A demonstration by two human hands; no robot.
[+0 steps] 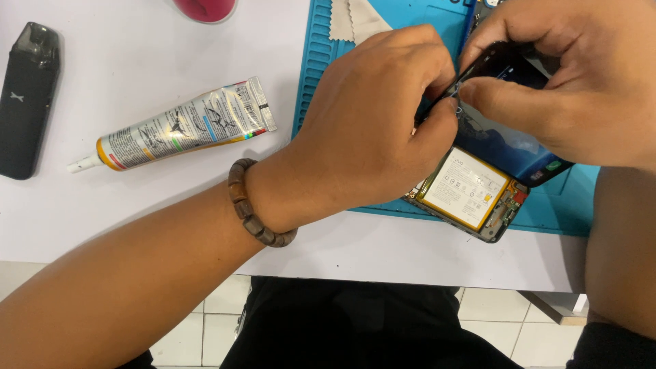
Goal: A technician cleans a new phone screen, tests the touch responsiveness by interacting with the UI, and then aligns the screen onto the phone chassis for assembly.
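Both hands work over an opened phone (471, 195) on a blue mat (410, 27) at the counter's edge. The left hand (369, 130) and right hand (581, 82) pinch fingers on its lifted dark screen panel (506, 65). Lifting slowly and evenly seems wisest; a glue tube (184, 126) lies well left.

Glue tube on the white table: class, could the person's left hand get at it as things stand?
Probably yes. The glue tube lies alone on bare white table, just left of the left hand, with nothing between them. But that hand is pinching at the opened phone and must let go first.
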